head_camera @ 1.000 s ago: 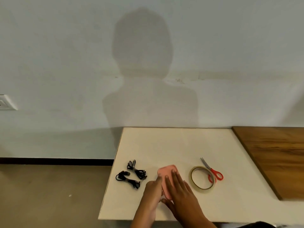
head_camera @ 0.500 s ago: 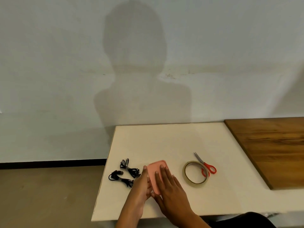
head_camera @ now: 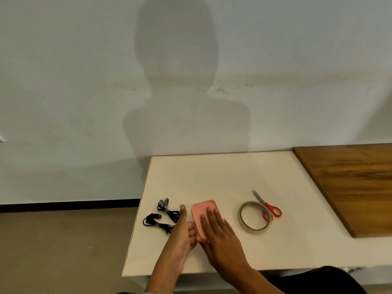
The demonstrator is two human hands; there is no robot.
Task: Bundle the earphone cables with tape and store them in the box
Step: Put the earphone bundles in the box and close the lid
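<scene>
A pink box point(head_camera: 203, 217), lid on, lies on the cream surface point(head_camera: 212, 177). The right hand point(head_camera: 220, 234) rests flat on the lid with straight fingers, grasping nothing; the left hand point(head_camera: 182, 230) grips the box's left edge, thumb raised, fingers curled against the side. Left of the box, two black earphone cables point(head_camera: 163, 215) lie coiled, each seemingly already bound at the middle, though the tape is too small to confirm. Right of the box lie a tape roll point(head_camera: 254, 216) and red-handled scissors point(head_camera: 268, 206), untouched. Judged progress: bundling appears done; opening the box and storing both bundles remain.
</scene>
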